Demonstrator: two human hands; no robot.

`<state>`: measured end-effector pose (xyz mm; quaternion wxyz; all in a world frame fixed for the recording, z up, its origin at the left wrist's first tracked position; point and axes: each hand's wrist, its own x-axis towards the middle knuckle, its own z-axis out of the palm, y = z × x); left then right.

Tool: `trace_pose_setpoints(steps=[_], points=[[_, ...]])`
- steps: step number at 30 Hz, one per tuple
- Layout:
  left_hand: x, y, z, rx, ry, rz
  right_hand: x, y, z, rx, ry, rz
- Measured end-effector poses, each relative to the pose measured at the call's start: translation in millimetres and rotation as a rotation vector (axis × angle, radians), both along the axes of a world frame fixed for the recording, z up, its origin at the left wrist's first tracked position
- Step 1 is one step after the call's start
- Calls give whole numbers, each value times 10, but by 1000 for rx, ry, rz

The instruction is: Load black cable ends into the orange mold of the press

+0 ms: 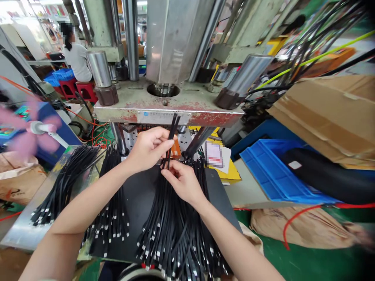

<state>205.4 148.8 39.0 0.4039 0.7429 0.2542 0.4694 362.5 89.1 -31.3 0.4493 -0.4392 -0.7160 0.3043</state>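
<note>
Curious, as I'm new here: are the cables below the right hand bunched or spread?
Spread at the near end: the cables fan out, pale tips scattered.

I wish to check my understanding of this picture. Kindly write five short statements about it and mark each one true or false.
1. The left hand and the right hand both touch black cables. True.
2. The blue tray is to the left of both hands. False: the blue tray is to their right.
3. The fan at the picture's left is pink. True.
4. The cable tips near the bottom are green. False: these are pale tips.
5. A seated person in the background wears white. True.
</note>
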Motion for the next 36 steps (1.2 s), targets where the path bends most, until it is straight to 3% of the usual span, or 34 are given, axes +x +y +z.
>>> trace_pose_setpoints(steps=[4,6,8,10,13,16,19,23,26,30,34,36], points=[[129,163,160,423,35,217,91,289,-207,33,-92,-42],[181,233,221,583,56,213,123,553,-217,60,-68,-102],[200,288,189,670,63,179,140,842,-190,74,-31,-177],[167,332,29,632,50,209,143,1103,-160,37,1,-231],[16,400,-374,504,204,285,127,1370,-152,-57,-4,-251],[-172,434,-731,579,611,115,103,1464,-163,-88,-45,-224],[-280,378,-870,653,863,16,92,1432,-145,-125,-79,-174],[-270,291,-788,643,1045,-8,110,1367,-95,-82,-194,-184],[-194,380,-683,571,1111,15,129,1374,-78,-19,-364,-262],[-36,752,-598,406,1186,82,174,1364,-82,-56,-551,-465],[172,1190,-558,214,1235,165,212,1360,-74,-200,-600,-360],[275,1334,-531,180,1224,199,193,1395,-58,-257,-616,-406]])
